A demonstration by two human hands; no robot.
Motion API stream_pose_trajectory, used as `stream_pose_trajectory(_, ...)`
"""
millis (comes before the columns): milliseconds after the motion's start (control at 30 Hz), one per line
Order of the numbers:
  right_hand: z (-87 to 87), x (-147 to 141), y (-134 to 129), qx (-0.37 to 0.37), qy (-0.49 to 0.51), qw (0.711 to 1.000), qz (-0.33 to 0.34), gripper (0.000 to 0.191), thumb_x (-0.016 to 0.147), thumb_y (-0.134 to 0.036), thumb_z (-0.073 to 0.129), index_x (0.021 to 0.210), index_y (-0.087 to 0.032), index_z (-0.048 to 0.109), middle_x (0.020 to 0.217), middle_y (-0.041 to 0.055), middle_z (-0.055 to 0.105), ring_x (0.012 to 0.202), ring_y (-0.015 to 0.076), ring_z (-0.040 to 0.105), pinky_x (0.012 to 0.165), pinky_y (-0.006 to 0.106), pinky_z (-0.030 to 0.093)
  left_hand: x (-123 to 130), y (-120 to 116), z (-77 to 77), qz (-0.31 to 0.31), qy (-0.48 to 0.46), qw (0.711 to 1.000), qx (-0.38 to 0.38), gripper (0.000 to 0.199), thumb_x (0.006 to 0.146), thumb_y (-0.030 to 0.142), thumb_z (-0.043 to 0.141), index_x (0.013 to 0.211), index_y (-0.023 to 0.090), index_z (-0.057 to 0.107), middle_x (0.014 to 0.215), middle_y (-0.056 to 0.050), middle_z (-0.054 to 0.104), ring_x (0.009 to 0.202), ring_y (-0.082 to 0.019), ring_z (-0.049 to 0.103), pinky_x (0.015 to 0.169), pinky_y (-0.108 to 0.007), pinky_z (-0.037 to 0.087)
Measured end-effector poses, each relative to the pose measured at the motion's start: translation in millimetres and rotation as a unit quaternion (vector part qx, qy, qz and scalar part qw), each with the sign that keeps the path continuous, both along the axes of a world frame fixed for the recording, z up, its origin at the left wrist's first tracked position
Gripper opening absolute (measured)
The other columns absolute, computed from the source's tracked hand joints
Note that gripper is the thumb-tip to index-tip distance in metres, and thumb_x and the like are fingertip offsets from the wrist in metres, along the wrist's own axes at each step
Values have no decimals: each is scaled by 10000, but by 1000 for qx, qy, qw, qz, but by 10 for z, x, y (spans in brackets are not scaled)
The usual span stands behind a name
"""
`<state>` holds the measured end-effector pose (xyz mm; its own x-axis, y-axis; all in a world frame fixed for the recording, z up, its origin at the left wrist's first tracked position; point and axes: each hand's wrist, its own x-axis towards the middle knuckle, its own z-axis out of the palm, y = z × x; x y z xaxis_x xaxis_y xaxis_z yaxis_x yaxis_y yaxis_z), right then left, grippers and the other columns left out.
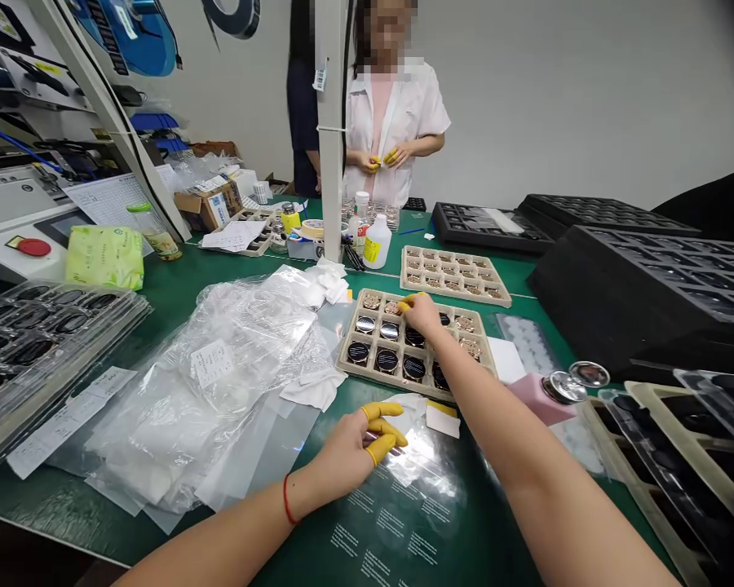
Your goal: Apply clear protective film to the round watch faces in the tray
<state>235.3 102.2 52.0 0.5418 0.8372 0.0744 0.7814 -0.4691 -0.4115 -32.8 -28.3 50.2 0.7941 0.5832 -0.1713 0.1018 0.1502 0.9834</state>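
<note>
My right hand (422, 316) reaches over a beige compartment tray (373, 377) in the middle of the bench. Its yellow-covered fingertips are pinched together at the back row, and what they hold is hidden. Round watch-like pieces sit in the compartments, some with black faces (386, 359), some shiny, others showing gold-coloured insides (465, 324). Nearer to me, my left hand (358, 444) hovers above the green bench, with yellow covers on thumb and fingers. Its fingers curl around something slim and dark, too small to name. A small white pad (442, 420) lies just past it.
Crumpled plastic bags (232, 367) spread on the left. A pink pump bottle (544, 397) stands beside my right forearm. Another filled tray (453, 275) and a white bottle (377, 243) are behind. Black foam trays (648, 302) are stacked right. A co-worker (391, 122) stands across the bench.
</note>
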Motion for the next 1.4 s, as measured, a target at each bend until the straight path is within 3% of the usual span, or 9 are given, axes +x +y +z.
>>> stream_pose_trajectory(167,-4,-66,169,-32,6,999,13,297,694,-312,683,942,-154,645,1014,127,628,888,247,584,730,321,402,9,49,0,11,7,1000,4,349,839,304,566,1154,160,529,940,-100,701,851,-197,661,823,-364,501)
stream_pose_trajectory(333,126,-268,-33,34,-16,999,28,236,758,-226,591,989,-173,580,946,87,634,933,236,538,804,342,367,17,107,-10,28,-2,1000,-14,386,814,349,606,1145,166,529,876,-75,694,856,-203,658,817,-356,488)
stream_pose_trajectory(467,344,-609,-574,99,-28,992,75,197,833,-218,506,1018,-193,570,967,70,624,942,214,521,831,336,366,10,142,50,49,-13,998,-36,481,790,388,638,1170,134,487,760,-42,670,764,-177,641,804,-345,476)
stream_pose_trajectory(533,418,-810,-994,148,31,974,166,138,841,-234,517,957,-213,589,894,40,618,803,175,540,733,295,411,0,151,97,42,-38,996,-65,595,782,409,647,1252,131,411,734,-30,658,741,-172,634,794,-348,476)
stream_pose_trajectory(700,358,-1126,-1984,159,139,912,352,202,817,-98,495,887,-228,632,950,56,585,858,170,539,741,308,454,-6,100,135,-62,-105,987,-100,661,707,391,729,1271,201,442,1129,-117,606,872,-208,628,747,-330,511)
stream_pose_trajectory(900,230,-1076,-2215,146,253,919,266,226,759,-46,513,893,-216,576,876,19,586,809,149,551,737,310,483,-2,-69,108,-63,-17,997,33,651,761,227,675,1343,262,385,1144,-68,606,1026,-224,588,881,-347,484)
stream_pose_trajectory(1067,237,-1130,-2202,121,213,936,254,205,768,-85,569,914,-228,585,900,26,577,794,158,533,715,321,474,26,-140,168,-73,-9,992,99,604,784,197,622,1341,264,397,1110,-57,619,938,-204,613,837,-330,505)
stream_pose_trajectory(1267,290,-1031,-2221,140,89,948,273,96,801,-124,545,818,-215,570,824,25,624,781,180,548,700,325,428,5,-66,145,-69,29,995,61,529,772,208,628,1272,247,458,1072,-50,607,900,-180,606,803,-312,501)
stream_pose_trajectory(1400,274,-814,-2158,-52,-32,978,200,111,762,-93,532,773,-190,585,731,51,635,703,206,569,610,312,384,-75,9,140,-76,55,995,-35,570,739,237,674,1255,236,434,1027,-45,596,863,-168,594,797,-329,489)
